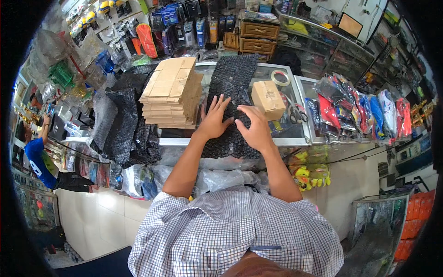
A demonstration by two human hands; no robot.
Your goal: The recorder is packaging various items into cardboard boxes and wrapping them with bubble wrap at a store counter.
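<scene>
A long strip of black bubble wrap (233, 74) runs across the glass counter (176, 142) and hangs over its front edge. My left hand (215, 119) rests on the strip with fingers spread, and nothing shows in its grasp. Over the right side of the strip is my right hand (254, 128), fingers apart and slightly curled; whether it touches the wrap is hard to tell. Just beyond my right hand stands a taped cardboard box (268, 98). To the left of my left hand is a tall stack of flattened cardboard boxes (169, 93).
Behind the box lies a roll of tape (280, 78), with scissors (297, 114) to its right. Crumpled black bubble wrap (119, 117) covers the counter's left part. Bagged sports goods (360, 110) line the right counter. A person in a blue shirt (39, 159) is at far left.
</scene>
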